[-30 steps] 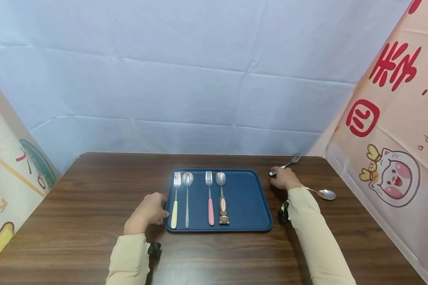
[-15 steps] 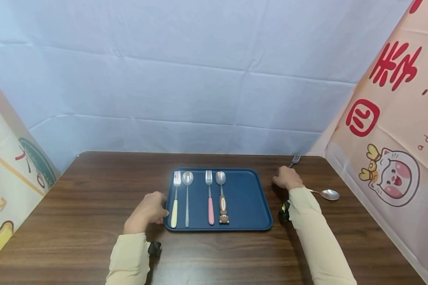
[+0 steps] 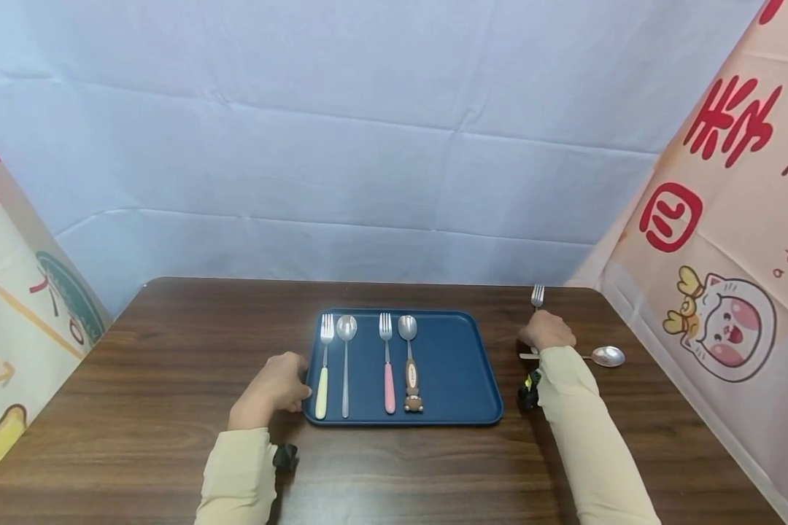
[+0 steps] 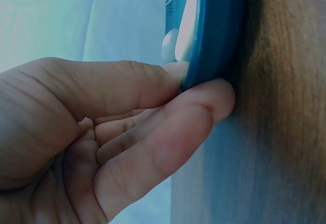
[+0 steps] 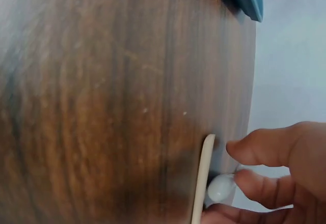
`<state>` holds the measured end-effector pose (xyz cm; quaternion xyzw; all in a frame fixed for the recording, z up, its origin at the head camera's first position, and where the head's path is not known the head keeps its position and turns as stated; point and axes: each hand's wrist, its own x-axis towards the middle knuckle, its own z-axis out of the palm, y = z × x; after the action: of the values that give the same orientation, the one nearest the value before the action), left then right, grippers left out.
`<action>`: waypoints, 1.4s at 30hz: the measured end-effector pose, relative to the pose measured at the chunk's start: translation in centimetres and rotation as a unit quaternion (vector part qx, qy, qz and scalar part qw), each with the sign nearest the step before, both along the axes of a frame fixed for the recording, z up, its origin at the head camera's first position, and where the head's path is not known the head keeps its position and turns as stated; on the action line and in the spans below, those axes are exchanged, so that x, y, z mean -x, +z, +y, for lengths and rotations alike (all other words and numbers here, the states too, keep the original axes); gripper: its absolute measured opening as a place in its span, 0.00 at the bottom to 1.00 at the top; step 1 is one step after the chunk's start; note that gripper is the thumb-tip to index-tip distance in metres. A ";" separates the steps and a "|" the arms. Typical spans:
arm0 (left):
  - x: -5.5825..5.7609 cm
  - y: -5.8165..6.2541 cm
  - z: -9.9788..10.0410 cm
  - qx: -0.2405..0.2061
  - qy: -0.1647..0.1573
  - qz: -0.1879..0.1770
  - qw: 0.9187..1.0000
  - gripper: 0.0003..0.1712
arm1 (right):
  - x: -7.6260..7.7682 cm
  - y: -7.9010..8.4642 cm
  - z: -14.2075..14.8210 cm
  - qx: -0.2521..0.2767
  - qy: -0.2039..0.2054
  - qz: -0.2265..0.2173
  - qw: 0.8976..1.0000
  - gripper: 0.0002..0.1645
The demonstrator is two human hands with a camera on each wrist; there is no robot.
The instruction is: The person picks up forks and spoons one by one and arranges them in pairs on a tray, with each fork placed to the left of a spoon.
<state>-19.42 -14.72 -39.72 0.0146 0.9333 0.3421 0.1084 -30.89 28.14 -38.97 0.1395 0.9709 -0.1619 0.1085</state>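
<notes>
My left hand pinches the left rim of the blue tray, thumb on top and fingers beneath, as the left wrist view shows. Right of the tray, my right hand holds a fork whose tines point to the back of the table. In the right wrist view the fork's rounded white handle end shows by the fingertips, with thumb and forefinger close together. A spoon lies crosswise under the right wrist, its pale handle just below the hand.
On the tray lie a yellow-handled fork, a plain metal spoon, a pink-handled fork and a brown bear-handled spoon. White cloth hangs behind the wooden table, and a printed cloth on the right.
The fork by my right hand has turned from slanting to nearly straight front to back, its tines shifting slightly left. My right hand moved a little rightward. The left hand and tray stay put.
</notes>
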 end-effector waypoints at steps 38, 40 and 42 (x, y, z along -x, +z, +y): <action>0.1 -0.1 0.1 0.002 0.001 -0.003 1.000 0.24 | -0.5 0.1 2.2 0.022 0.017 0.018 0.999 0.13; 0.1 -0.1 0.1 0.004 0.004 -0.004 1.000 0.24 | -0.7 0.5 2.0 0.036 0.026 0.012 0.999 0.12; 0.1 -0.2 0.1 0.006 0.006 -0.005 1.000 0.25 | -1.0 1.0 1.7 0.047 0.037 0.010 0.998 0.11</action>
<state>-19.53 -14.64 -39.89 0.0068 0.9348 0.3372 0.1115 -29.92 29.87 -37.97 0.0970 0.9677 -0.2046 0.1108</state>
